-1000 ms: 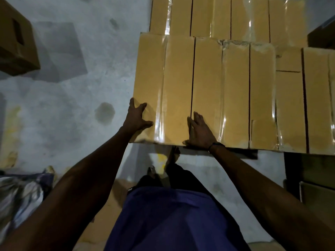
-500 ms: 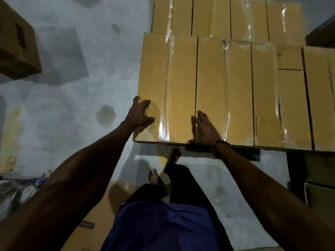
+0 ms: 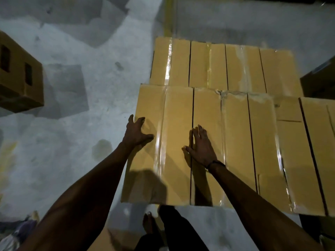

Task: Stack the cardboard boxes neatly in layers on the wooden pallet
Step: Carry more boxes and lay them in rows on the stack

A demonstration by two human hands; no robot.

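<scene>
Cardboard tops, yellow-brown and striped with shiny clear tape, filled the right half of the view, and no print or label could be read on any of them. The nearest box (image 3: 174, 142), at the left end of the front row of the stack, serves as the landmark. Half a second before, both hands lay close to that box's near edge; now they sat farther up its top, and much more of the lid showed below them. The second row of boxes (image 3: 226, 67) beyond it had also come fully into view.

The left hand (image 3: 136, 133) rested at the landmark box's left edge, fingers spread, the thumb pointing right across the lid and the other fingertips hooked over the edge. The right hand (image 3: 200, 145) lay flat over the dark seam on that box's right side, fingers straight and close together, thumb out to the left, a dark band at the wrist. Both arms reached forward, nearly straight.

Left of the landmark box, well apart on the grey floor (image 3: 81, 124), stood a darker carton (image 3: 20, 75) with cut-out slots. The pallet was probably beneath the stack, though it was hidden.
</scene>
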